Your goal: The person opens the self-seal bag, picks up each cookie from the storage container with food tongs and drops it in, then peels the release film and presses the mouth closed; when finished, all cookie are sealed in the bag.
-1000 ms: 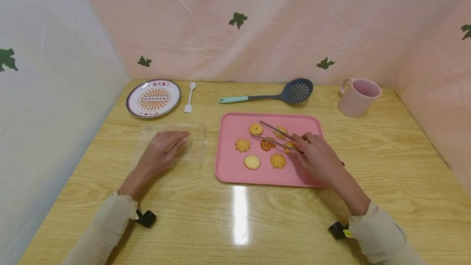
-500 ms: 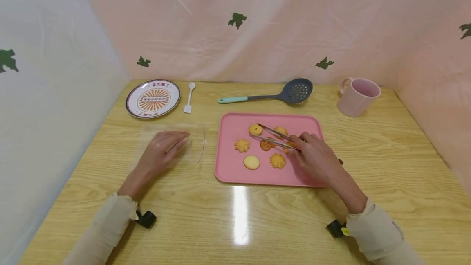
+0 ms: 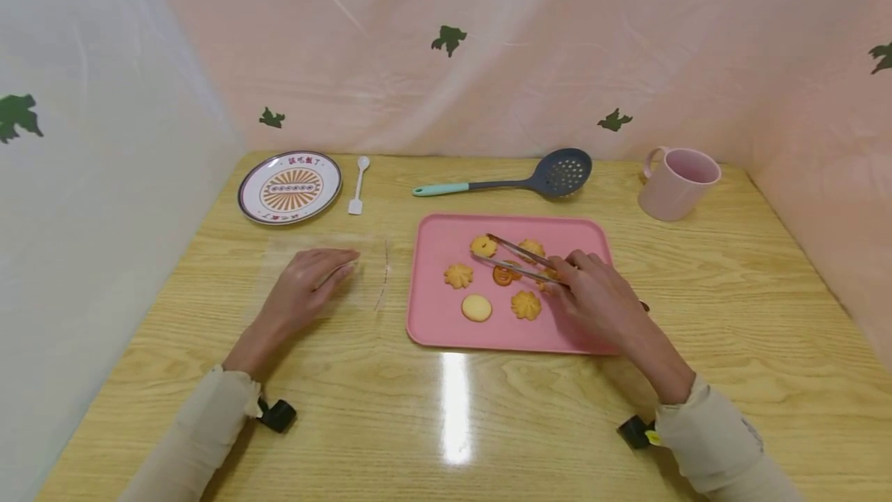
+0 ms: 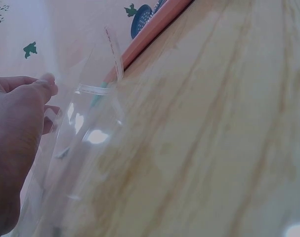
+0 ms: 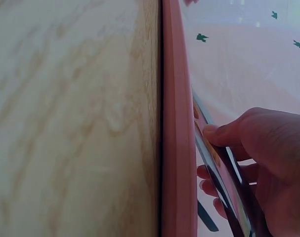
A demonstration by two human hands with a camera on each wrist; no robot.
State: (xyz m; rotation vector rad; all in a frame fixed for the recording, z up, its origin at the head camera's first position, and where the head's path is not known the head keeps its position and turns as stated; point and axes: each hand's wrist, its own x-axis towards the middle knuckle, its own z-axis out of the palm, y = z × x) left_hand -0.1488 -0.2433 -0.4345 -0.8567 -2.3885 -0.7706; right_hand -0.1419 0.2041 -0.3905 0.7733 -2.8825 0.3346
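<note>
My left hand [image 3: 303,285] pinches the edge of a clear plastic bag [image 4: 95,143], which stands partly open over the table in the left wrist view. My right hand [image 3: 602,297] holds metal tongs [image 3: 523,270] above a pink tray [image 3: 432,242]. The tong tips lie at either side of a flower-shaped cookie [image 3: 483,246] near the tray's back; whether they touch it I cannot tell. Around it lie a round pale cookie [image 3: 477,307], a pretzel [image 3: 503,275] and several other ridged cookies [image 3: 458,276]. The right hand partly hides one cookie.
At the back stand a patterned plate [image 3: 290,186], a small white plastic spoon [image 3: 358,186], a slotted skimmer [image 3: 563,173] with a mint handle and a pink mug [image 3: 672,192]. Pale curtains [image 3: 362,60] enclose the wooden table [image 3: 376,424].
The right hand and tongs have shifted slightly left, and the tong tips have come a little closer together around the flower-shaped cookie. The left hand has stayed still on the bag.
</note>
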